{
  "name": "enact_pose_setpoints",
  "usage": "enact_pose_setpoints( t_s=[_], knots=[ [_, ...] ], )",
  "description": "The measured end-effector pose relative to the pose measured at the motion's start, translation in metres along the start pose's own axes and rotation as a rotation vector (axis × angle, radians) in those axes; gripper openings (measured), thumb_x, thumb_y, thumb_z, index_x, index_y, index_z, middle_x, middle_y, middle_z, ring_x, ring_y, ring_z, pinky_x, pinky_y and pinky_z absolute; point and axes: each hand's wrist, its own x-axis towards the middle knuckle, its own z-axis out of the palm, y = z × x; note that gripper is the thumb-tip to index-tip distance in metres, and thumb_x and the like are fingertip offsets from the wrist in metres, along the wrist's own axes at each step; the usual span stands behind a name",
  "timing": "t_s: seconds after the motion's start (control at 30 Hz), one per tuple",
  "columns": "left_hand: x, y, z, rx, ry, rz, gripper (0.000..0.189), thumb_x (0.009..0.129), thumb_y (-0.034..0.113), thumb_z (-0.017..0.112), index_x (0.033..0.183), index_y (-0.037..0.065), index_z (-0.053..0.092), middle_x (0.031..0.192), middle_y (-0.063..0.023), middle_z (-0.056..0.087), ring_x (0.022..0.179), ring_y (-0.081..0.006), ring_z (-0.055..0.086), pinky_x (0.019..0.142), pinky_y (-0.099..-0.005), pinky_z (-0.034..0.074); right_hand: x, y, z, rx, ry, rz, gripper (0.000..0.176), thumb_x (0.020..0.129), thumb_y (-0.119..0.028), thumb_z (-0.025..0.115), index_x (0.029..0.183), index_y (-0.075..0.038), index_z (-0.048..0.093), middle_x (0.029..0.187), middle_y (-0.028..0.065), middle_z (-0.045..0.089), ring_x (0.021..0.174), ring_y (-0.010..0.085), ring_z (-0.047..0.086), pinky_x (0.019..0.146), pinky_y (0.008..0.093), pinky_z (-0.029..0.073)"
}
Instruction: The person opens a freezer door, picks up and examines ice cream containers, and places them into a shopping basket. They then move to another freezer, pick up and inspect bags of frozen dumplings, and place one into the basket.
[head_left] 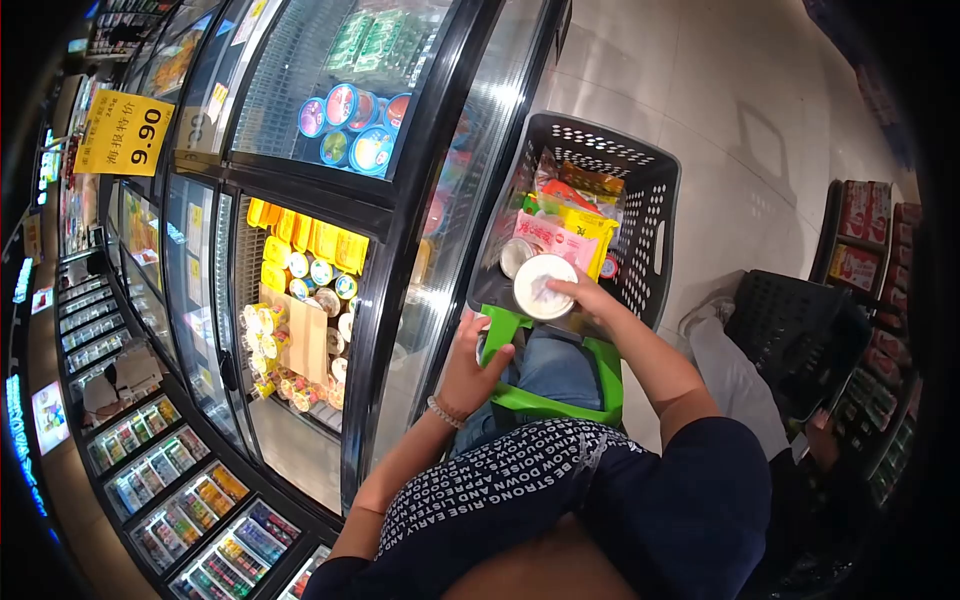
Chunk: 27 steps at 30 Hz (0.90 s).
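My right hand (582,297) holds a tub with a round white lid (543,287) over the near end of a dark grey shopping basket (655,170). Its fingers lie on the lid and rim. My left hand (472,368), with a beaded bracelet at the wrist, is at the left arm of the basket's green handle (545,405); the green strip runs between thumb and fingers. Inside the basket, a second round-lidded tub (516,257) sits beside a pink packet (553,238), a yellow packet (590,222) and other colourful packs.
Left of the basket stands a glass-door freezer (405,200) with tubs (350,120) and yellow packs (310,240) inside. A yellow price sign (124,132) hangs at upper left. Another dark basket (795,340) and shelves of red boxes (860,230) are at right. Tiled floor (720,120) lies beyond.
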Motion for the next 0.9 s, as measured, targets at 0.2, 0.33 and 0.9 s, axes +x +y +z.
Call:
enact_pose_setpoints(
  t_s=[0.2,0.33,0.9],
  knots=[
    [-0.021,-0.028,-0.007,-0.32,-0.014,-0.314,0.04,0.079,0.018,0.063,0.114,0.006,0.046,0.128,-0.0197,0.039,0.12,-0.0288,0.039,0.095,-0.038,0.035,0.076,0.079,-0.064,-0.404,0.271,-0.118,0.073,0.068,-0.026,0.071,0.125,0.002,0.036,0.113,0.016,0.054,0.101,0.0245,0.055,0.087,0.033,0.043],
    [-0.032,-0.032,-0.014,-0.344,0.069,-0.24,0.031,0.084,0.006,0.055,0.114,0.005,0.046,0.126,-0.0118,0.042,0.103,-0.0111,0.047,0.084,-0.0233,0.039,0.095,0.096,-0.071,-0.764,0.49,0.124,0.079,0.066,-0.032,0.068,0.126,0.004,0.033,0.117,0.0261,0.049,0.108,0.0353,0.05,0.09,0.0357,0.04],
    [-0.109,-0.046,-0.086,-0.467,-0.073,-0.165,0.025,0.084,0.018,0.056,0.103,0.001,0.053,0.097,-0.0072,0.058,0.092,-0.0152,0.056,0.081,-0.028,0.044,-0.017,0.025,-0.004,-0.376,0.342,-0.154,0.018,0.084,-0.02,0.052,0.09,-0.004,0.054,0.077,0.0053,0.057,0.064,0.0124,0.053,0.061,0.0254,0.046]
  ],
)
